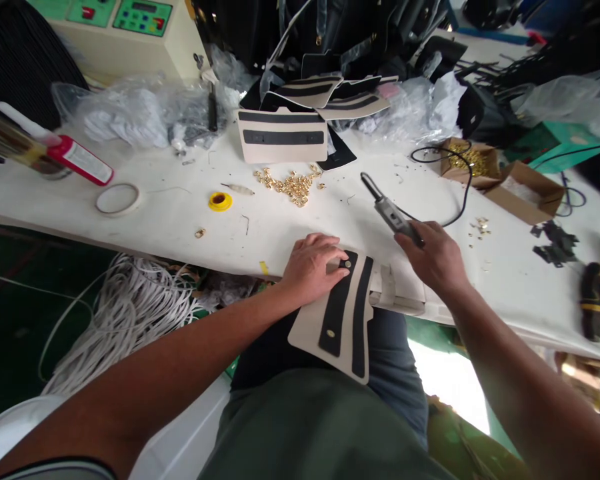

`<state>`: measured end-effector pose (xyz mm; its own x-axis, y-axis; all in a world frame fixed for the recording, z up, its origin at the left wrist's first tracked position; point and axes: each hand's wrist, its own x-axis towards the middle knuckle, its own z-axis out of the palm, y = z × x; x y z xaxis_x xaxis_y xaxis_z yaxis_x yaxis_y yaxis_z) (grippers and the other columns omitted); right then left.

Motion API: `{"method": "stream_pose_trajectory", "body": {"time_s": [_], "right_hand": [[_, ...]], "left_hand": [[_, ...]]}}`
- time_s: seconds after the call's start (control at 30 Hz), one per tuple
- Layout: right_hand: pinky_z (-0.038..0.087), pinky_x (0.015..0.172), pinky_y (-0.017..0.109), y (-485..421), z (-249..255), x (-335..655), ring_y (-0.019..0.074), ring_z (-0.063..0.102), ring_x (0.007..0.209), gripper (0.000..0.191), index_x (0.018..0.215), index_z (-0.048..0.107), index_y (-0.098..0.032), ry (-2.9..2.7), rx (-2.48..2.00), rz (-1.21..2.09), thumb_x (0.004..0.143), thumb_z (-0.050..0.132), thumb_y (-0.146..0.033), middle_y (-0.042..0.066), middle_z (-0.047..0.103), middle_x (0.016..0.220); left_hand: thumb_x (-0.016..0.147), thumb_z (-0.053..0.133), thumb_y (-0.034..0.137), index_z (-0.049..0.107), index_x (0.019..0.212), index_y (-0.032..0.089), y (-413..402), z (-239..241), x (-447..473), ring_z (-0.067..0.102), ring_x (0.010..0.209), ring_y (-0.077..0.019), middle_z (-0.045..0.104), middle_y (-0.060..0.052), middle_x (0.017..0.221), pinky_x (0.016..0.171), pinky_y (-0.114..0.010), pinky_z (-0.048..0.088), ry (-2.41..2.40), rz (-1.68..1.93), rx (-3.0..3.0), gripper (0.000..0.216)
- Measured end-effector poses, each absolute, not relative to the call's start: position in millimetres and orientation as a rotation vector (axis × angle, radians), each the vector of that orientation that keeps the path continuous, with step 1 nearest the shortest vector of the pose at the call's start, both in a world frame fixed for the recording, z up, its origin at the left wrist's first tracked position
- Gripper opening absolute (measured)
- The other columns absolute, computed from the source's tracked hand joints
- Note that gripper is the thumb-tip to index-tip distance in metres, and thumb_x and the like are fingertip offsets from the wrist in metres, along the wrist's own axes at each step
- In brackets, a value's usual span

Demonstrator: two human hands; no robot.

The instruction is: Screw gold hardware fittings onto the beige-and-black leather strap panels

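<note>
A cream panel with two black strips lies aslant over my lap and the table's front edge. Two round metal fittings show on one of its strips. My left hand grips the panel's upper end, with thumb and fingertips closed beside the upper fitting. In my right hand is a grey corded hand tool, its narrow looped tip pointing up and left, away from the panel. My fingers wrap around its dark rear end. Gold metal fittings lie in a loose pile on the table beyond my hands.
More striped panels are stacked at the back. A yellow ring, a tape roll and a red-and-white bottle stand left. Rightward are small cardboard boxes, a black cord and pliers. White cords hang below.
</note>
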<state>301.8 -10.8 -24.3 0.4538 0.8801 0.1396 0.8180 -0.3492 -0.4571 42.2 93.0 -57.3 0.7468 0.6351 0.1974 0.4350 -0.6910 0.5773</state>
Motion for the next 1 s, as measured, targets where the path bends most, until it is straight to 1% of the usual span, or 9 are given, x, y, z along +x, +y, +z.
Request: {"method": "stream_pose_trajectory", "body": {"time_s": [0.13, 0.2, 0.27, 0.37, 0.47, 0.57, 0.7, 0.8, 1.0], "right_hand": [[0.054, 0.064, 0.037, -5, 3, 271, 0.0236, 0.065, 0.077, 0.042, 0.106, 0.066, -0.024, -0.910, -1.623, 0.596, 0.098, 0.051, -0.062, 0.007, 0.066, 0.092], [0.052, 0.057, 0.035, 4, 13, 250, 0.0201, 0.061, 0.068, 0.040, 0.105, 0.065, -0.025, -0.725, -1.358, 0.668, 0.092, 0.057, -0.062, 0.004, 0.061, 0.087], [0.047, 0.049, 0.032, 14, 17, 230, 0.0158, 0.052, 0.056, 0.039, 0.102, 0.066, -0.025, -0.651, -1.237, 0.653, 0.085, 0.071, -0.059, -0.001, 0.054, 0.076], [0.046, 0.046, 0.030, 26, 13, 208, 0.0134, 0.048, 0.048, 0.037, 0.084, 0.062, -0.025, -0.706, -1.195, 0.575, 0.081, 0.082, -0.056, -0.005, 0.049, 0.064], [0.048, 0.044, 0.031, 31, 5, 198, 0.0148, 0.053, 0.047, 0.041, 0.073, 0.059, -0.024, -0.797, -1.150, 0.528, 0.082, 0.083, -0.056, -0.004, 0.053, 0.060], [0.049, 0.043, 0.032, 33, -3, 194, 0.0155, 0.054, 0.045, 0.042, 0.071, 0.059, -0.025, -0.831, -1.138, 0.505, 0.081, 0.085, -0.055, -0.004, 0.054, 0.058], [0.051, 0.044, 0.033, 34, -10, 192, 0.0167, 0.056, 0.046, 0.049, 0.070, 0.053, -0.027, -0.873, -1.261, 0.472, 0.081, 0.081, -0.065, -0.004, 0.053, 0.057], [0.050, 0.044, 0.033, 35, -14, 192, 0.0170, 0.056, 0.047, 0.052, 0.068, 0.051, -0.027, -0.907, -1.296, 0.440, 0.083, 0.077, -0.069, -0.004, 0.053, 0.057], [0.045, 0.043, 0.032, 37, -20, 189, 0.0155, 0.053, 0.046, 0.051, 0.067, 0.051, -0.026, -0.882, -1.248, 0.445, 0.083, 0.080, -0.066, -0.004, 0.053, 0.058]], "left_hand": [[0.088, 0.081, 0.034, 0.077, 0.109, 0.031, 93, -59, 42, 0.055, 0.135, -0.0282, 0.070, -0.001, 0.141, 0.110, -0.048, 0.046, 0.795, 0.521, 2.444, 0.022], [0.088, 0.081, 0.034, 0.077, 0.110, 0.031, 94, -59, 42, 0.055, 0.135, -0.0286, 0.070, -0.002, 0.142, 0.110, -0.049, 0.046, 0.799, 0.520, 2.441, 0.023], [0.088, 0.082, 0.034, 0.077, 0.110, 0.030, 93, -58, 43, 0.055, 0.134, -0.0289, 0.070, -0.002, 0.142, 0.110, -0.049, 0.046, 0.803, 0.517, 2.441, 0.023], [0.088, 0.082, 0.035, 0.077, 0.109, 0.029, 93, -57, 42, 0.055, 0.135, -0.0290, 0.070, -0.002, 0.143, 0.110, -0.049, 0.046, 0.805, 0.517, 2.445, 0.022], [0.088, 0.082, 0.034, 0.077, 0.109, 0.030, 93, -56, 42, 0.055, 0.135, -0.0286, 0.069, -0.001, 0.143, 0.111, -0.048, 0.046, 0.804, 0.514, 2.440, 0.022], [0.089, 0.081, 0.035, 0.077, 0.109, 0.030, 93, -56, 42, 0.054, 0.136, -0.0288, 0.069, -0.001, 0.144, 0.111, -0.048, 0.046, 0.805, 0.499, 2.430, 0.022], [0.090, 0.079, 0.037, 0.077, 0.110, 0.030, 93, -58, 42, 0.054, 0.137, -0.0296, 0.068, -0.001, 0.145, 0.111, -0.049, 0.046, 0.802, 0.493, 2.434, 0.021], [0.090, 0.079, 0.037, 0.077, 0.110, 0.030, 94, -58, 42, 0.054, 0.137, -0.0301, 0.068, -0.001, 0.144, 0.111, -0.050, 0.046, 0.801, 0.493, 2.439, 0.022], [0.090, 0.079, 0.037, 0.076, 0.113, 0.031, 93, -57, 41, 0.053, 0.137, -0.0301, 0.067, -0.001, 0.145, 0.110, -0.049, 0.046, 0.798, 0.494, 2.456, 0.024]]}}
